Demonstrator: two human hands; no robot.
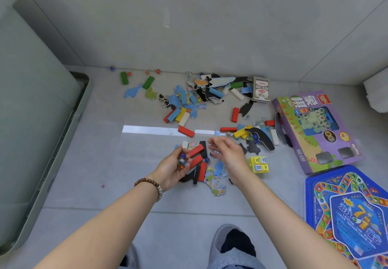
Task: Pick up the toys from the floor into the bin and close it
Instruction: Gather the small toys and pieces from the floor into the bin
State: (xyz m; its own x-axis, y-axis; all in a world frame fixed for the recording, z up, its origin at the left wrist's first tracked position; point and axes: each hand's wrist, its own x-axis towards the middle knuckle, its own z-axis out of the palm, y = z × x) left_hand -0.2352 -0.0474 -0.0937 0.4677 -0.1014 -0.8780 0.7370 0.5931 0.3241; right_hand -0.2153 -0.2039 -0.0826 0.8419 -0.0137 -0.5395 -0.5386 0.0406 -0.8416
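Observation:
Coloured wooden blocks, flat puzzle pieces and marbles lie scattered over the grey tiled floor. My left hand [172, 169] is cupped palm up around several marbles [182, 161] and touches a red block [195, 150]. My right hand [227, 153] hovers just right of it, fingers loosely spread and empty, above a pile of red and black blocks [200, 170] and puzzle pieces [216, 182]. The grey-green bin [31, 104] stands at the left, its lid [52, 163] lying along its side.
A purple game box [315, 130], a blue star-shaped game board [352, 216], a card deck [261, 89] and a yellow cube [259, 164] lie to the right. More blocks and marbles reach back to the wall. My slippered foot [231, 239] is below.

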